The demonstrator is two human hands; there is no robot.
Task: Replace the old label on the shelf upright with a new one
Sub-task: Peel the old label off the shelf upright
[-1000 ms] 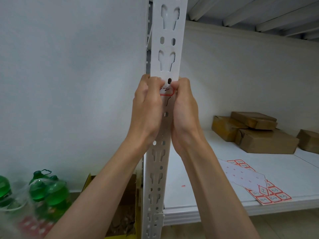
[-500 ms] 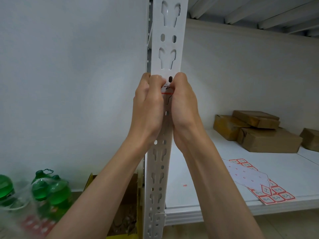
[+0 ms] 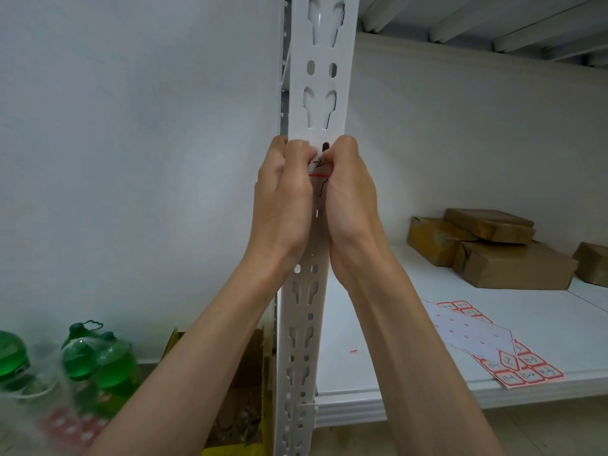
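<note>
Your left hand (image 3: 283,205) and right hand (image 3: 352,202) both pinch the red-edged label (image 3: 318,167) with curled fingers against the white shelf upright (image 3: 320,60).

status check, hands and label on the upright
Left hand and right hand both on the label, fingers curled at its edges. Label on the shelf upright. Nothing in the way.

White upright (image 3: 317,77), red-edged label (image 3: 318,169), seemingly green bottles (image 3: 108,360)
</note>
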